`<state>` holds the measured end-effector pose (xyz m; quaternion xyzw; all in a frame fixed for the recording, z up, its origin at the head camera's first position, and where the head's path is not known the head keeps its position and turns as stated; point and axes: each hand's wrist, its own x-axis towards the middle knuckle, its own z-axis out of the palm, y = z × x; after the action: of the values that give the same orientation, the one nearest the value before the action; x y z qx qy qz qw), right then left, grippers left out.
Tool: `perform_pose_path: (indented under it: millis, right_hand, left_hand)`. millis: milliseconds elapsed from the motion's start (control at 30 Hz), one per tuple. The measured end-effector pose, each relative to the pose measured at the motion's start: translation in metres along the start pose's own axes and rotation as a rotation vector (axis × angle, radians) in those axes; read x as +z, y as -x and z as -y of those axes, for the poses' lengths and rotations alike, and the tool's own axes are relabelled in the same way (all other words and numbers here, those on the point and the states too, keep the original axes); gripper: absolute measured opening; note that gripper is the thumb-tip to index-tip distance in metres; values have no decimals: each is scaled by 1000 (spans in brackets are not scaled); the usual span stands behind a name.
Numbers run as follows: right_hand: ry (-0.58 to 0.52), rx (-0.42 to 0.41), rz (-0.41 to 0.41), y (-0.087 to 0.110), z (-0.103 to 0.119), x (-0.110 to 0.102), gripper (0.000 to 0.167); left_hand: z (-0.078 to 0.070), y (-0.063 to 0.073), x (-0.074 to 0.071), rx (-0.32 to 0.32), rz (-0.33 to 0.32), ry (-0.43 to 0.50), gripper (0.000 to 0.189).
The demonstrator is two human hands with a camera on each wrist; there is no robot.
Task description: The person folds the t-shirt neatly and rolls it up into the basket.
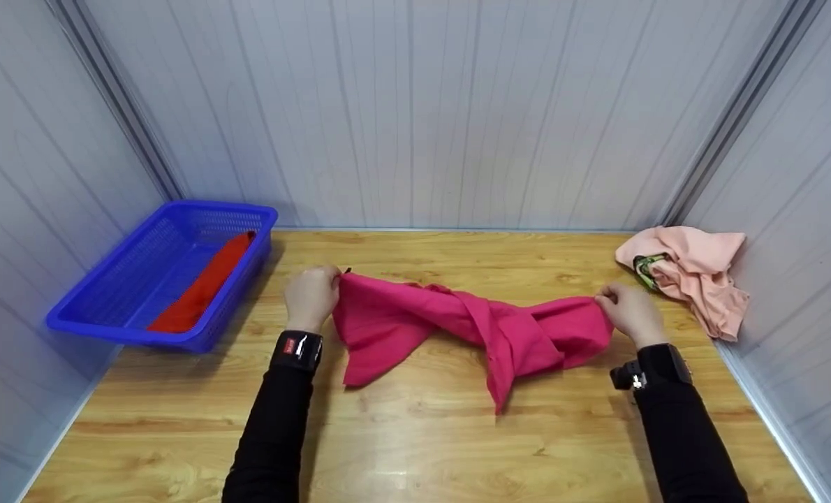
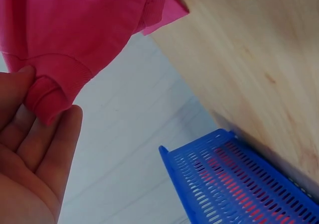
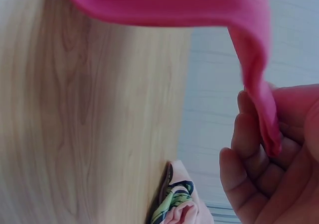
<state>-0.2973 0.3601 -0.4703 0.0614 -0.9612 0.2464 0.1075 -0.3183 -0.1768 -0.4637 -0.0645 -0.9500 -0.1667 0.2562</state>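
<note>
A bright pink garment point(image 1: 450, 314) stretches between both hands, twisted at its middle, with two loose parts hanging toward the table. My left hand point(image 1: 312, 297) pinches its upper left corner; the left wrist view shows thumb and fingers on a ribbed band point(image 2: 55, 69) of the cloth. At the opposite end, my right hand point(image 1: 632, 311) pinches the right corner. In the right wrist view a narrow fold of the garment point(image 3: 261, 84) runs between thumb and fingers, and the cloth sags in a curve above the wooden tabletop point(image 3: 99, 109).
To the left stands a blue plastic basket point(image 1: 164, 209) with perforated sides, an orange-red folded cloth point(image 1: 206, 286) inside it. A crumpled peach garment point(image 1: 702, 265) with a green print lies at the right against the side wall point(image 1: 806, 244). Pale panels enclose the table's back and sides.
</note>
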Motion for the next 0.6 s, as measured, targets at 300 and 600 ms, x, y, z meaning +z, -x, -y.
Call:
perform_pose_path:
  millis: [300,600]
  right_hand:
    - [51,-87,-59,8,15,1,20]
    - [52,-236,-74,30,59,7,23]
  left_hand:
    - [1,2,3,-11,13,17,8]
    - [1,3,4,-18,30,20,10]
